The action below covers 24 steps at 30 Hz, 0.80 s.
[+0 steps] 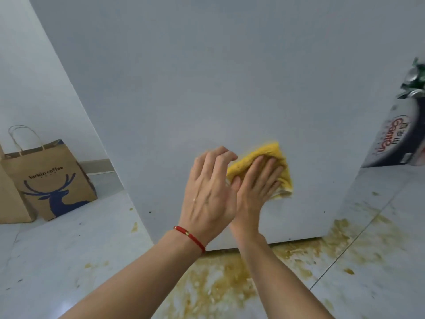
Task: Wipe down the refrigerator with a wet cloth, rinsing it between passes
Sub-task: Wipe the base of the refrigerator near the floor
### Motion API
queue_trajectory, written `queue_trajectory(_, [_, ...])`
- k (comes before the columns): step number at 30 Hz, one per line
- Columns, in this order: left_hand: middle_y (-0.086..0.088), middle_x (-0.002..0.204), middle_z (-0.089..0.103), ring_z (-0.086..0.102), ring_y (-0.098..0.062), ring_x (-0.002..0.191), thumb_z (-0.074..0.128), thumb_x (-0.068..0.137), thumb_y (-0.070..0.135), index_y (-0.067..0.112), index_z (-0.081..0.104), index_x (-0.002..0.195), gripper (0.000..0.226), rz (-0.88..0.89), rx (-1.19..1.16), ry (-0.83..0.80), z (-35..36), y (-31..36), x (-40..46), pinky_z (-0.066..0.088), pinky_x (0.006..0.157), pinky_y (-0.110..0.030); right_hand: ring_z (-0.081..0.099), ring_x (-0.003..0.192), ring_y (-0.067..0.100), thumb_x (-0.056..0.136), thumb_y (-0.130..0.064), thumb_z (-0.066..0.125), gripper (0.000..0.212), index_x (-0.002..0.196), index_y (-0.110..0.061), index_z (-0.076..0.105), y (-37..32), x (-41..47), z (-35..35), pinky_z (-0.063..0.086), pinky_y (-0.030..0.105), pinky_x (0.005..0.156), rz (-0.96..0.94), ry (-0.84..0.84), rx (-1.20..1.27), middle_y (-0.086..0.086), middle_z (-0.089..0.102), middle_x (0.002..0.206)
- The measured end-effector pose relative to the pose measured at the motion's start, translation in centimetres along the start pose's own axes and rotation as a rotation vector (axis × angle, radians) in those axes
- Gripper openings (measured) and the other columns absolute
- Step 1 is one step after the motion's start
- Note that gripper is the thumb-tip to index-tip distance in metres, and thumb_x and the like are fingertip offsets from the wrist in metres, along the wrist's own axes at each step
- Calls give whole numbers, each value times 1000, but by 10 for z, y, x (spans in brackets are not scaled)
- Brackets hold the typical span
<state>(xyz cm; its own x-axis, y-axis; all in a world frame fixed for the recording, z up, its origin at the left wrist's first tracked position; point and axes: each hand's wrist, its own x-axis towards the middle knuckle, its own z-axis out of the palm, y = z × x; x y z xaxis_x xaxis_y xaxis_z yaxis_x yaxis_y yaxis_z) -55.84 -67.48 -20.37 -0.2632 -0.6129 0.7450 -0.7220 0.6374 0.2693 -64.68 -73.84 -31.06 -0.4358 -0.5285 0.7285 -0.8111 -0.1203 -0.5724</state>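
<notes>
1. I saw the right hand (257, 180) pressed flat on the yellow cloth (259, 157), fingers spread, pinning it against the fridge (207, 88) low on its white side panel; palm pressure, not a closed grasp
2. Left hand (210, 192) hung just beside it, fingers loosely curled and empty, edge touching the right hand
3. Risk I judged: with only palm pressure the cloth could slide out and drop onto the floor (57, 249)
4. Brown stains (218, 284) spread right below the fridge base; a dropped cloth would pick that up and smear it back on the panel
5. Cloth looked bunched, so a pass could miss strips
6. Wet floor near my stance looked like a slip risk
7. Paper bag (50, 180) stood well apart at left, unlikely to get splashed
</notes>
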Motion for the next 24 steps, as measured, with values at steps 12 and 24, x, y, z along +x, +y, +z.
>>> queue_trajectory(12, [-7, 155, 45, 24, -28, 154, 54, 69, -6, 7, 62, 128, 61, 51, 77, -140, 21, 30, -6, 29, 122, -47, -5, 159, 33, 104, -44, 13, 72, 163, -4, -4, 134, 102, -58, -1, 50, 127, 573, 217, 163, 19, -7, 171])
queue_trajectory(24, [-4, 114, 61, 56, -28, 104, 50, 69, -5, 9, 65, 113, 49, 98, 109, -263, 1, -16, -46, 49, 83, -36, 16, 149, 59, 108, -51, 24, 78, 158, 8, 20, 5, -27, -7, 28, 63, 118, 211, -87, -81, 44, 13, 159])
